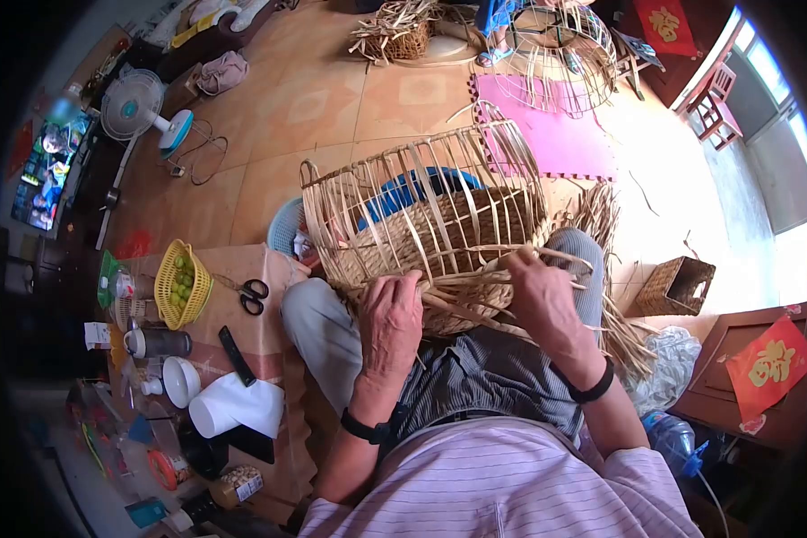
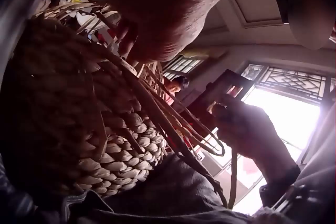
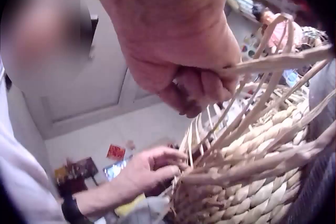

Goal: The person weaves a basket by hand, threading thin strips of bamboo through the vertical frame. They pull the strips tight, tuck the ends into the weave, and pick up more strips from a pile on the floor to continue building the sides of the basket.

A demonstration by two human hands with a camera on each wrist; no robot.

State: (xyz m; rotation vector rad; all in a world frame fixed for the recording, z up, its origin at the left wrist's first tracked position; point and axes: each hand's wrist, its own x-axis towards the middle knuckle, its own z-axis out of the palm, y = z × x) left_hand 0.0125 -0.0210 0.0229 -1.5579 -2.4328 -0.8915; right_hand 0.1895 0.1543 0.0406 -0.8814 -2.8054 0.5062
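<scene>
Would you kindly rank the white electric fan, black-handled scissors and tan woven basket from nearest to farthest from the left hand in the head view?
1. Woven basket, at the left hand.
2. Scissors, left of that hand.
3. Fan, at upper left.

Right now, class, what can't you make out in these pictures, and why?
Blue object, head view: partly covered by the basket.
Held part of the strip, right wrist view: hidden by the right hand's curled fingers.
Jar's label, head view: too small to read.
Other person, head view: upper body cut off by the top edge.
</scene>
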